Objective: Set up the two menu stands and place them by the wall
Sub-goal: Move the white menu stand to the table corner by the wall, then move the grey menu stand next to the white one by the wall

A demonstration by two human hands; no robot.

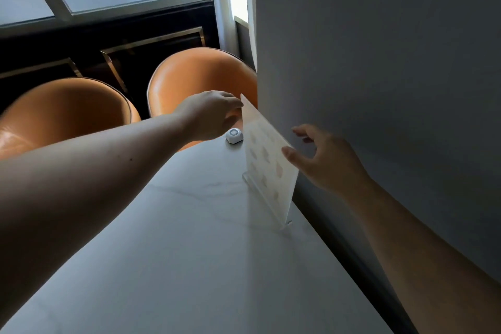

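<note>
A clear acrylic menu stand (264, 163) with a pale printed card stands upright on the white marble table (189, 238), close to the grey wall (379, 62) on the right. My left hand (211, 114) reaches across and pinches the stand's far top corner. My right hand (322, 157) is at the near top corner, thumb touching the card's edge, fingers spread behind it toward the wall. Only this one stand is in view.
A small white call button (234, 135) sits on the table just left of the stand's far end. Two orange leather chairs (200, 78) (67, 108) stand beyond the table. Behind them are dark panelling and frosted windows.
</note>
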